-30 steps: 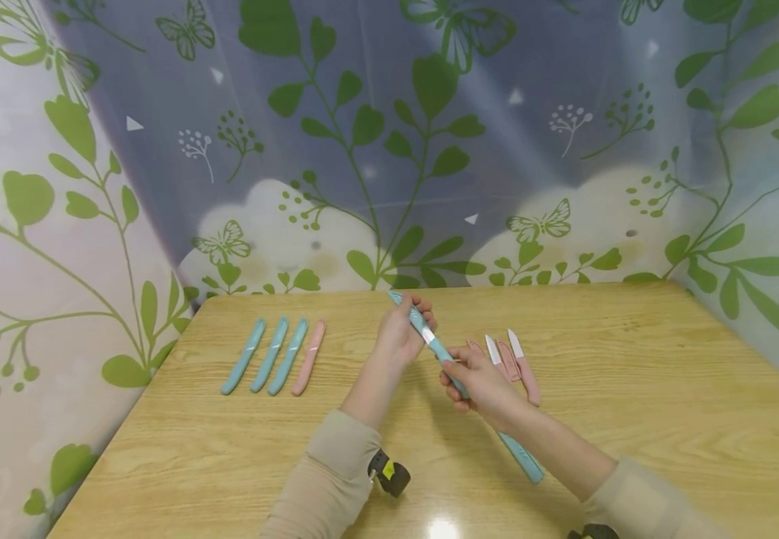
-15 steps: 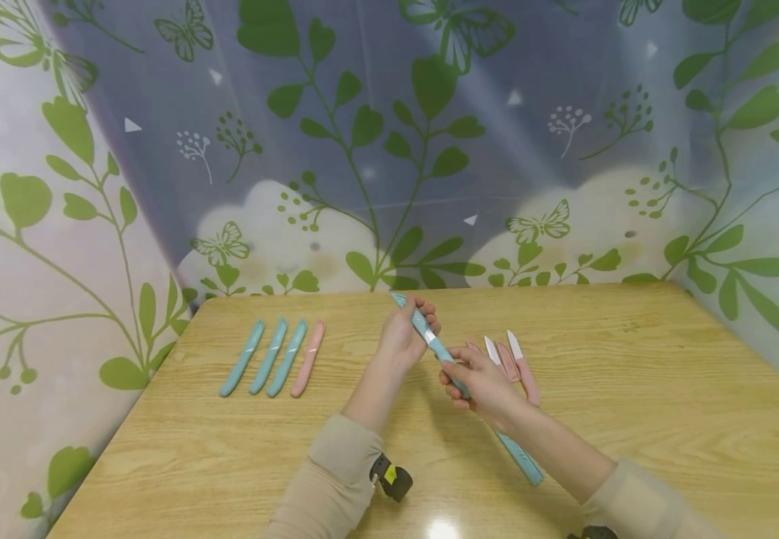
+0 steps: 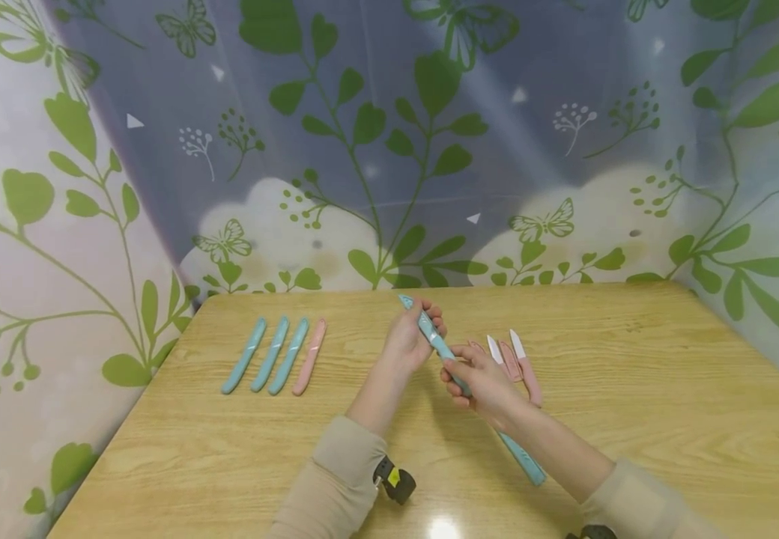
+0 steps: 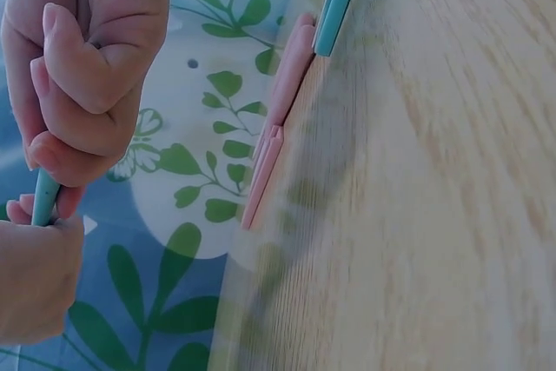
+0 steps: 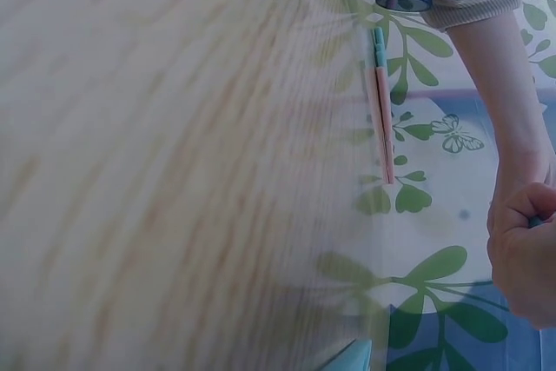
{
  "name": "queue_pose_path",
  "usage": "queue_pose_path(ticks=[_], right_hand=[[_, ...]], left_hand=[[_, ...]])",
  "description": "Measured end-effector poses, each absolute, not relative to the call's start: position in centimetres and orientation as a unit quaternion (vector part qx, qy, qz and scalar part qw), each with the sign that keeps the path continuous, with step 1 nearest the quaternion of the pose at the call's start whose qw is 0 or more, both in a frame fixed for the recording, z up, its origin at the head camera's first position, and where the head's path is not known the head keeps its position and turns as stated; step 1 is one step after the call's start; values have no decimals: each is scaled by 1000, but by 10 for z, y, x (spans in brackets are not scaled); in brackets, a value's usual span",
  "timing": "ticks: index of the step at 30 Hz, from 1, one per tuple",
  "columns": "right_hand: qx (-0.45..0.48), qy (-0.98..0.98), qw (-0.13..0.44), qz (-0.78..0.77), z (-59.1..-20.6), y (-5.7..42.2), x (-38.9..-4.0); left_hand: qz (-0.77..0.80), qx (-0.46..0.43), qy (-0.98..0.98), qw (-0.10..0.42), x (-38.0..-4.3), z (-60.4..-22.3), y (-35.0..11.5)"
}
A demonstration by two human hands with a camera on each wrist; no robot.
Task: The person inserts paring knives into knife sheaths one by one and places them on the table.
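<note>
A small knife with a light blue handle (image 3: 446,349) is held above the table, its blade almost wholly inside a light blue sheath (image 3: 426,323). My left hand (image 3: 404,340) grips the sheath, thumb along its upper side, with the sheath's tip poking out beyond the fingers. The handle is pinched by my right hand (image 3: 487,380), thumb on top and fingers curled underneath. Only a thin pale strip of blade shows between handle and sheath. Beyond the right hand lie a pink-handled knife (image 3: 529,374) with a bare white blade and a pink sheath (image 3: 510,362); another bare blade (image 3: 493,349) is partly hidden.
On the wooden table (image 3: 160,449), several sheathed knives lie in a row at the left, blue ones (image 3: 245,355) and a pink one (image 3: 309,357). A long blue piece (image 3: 523,458) lies partly under my right forearm. A patterned cloth (image 3: 376,150) hangs behind the table.
The sheath has slid further up the blade toward the handle, so less metal shows. My left hand has shifted slightly right and down; the right hand has barely moved.
</note>
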State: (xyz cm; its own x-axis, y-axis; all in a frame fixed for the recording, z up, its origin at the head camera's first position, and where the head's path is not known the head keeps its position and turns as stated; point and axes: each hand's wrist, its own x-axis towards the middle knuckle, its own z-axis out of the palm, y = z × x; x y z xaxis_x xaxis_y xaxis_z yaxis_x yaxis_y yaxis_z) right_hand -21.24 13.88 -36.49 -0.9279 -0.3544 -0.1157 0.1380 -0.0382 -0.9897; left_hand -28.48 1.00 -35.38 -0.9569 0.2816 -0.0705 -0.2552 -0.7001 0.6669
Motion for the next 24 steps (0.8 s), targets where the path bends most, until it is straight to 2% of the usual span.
queue_pose_path(ticks=[14, 20, 24], right_hand=[[-78, 677, 160, -714, -366, 143, -212], [-112, 672, 172, -711, -365, 142, -214], [-122, 730, 148, -656, -362, 140, -215]], left_hand=[[912, 22, 383, 145, -284, -352, 16], [829, 26, 545, 121, -282, -345, 10], [711, 40, 698, 79, -279, -344, 3]])
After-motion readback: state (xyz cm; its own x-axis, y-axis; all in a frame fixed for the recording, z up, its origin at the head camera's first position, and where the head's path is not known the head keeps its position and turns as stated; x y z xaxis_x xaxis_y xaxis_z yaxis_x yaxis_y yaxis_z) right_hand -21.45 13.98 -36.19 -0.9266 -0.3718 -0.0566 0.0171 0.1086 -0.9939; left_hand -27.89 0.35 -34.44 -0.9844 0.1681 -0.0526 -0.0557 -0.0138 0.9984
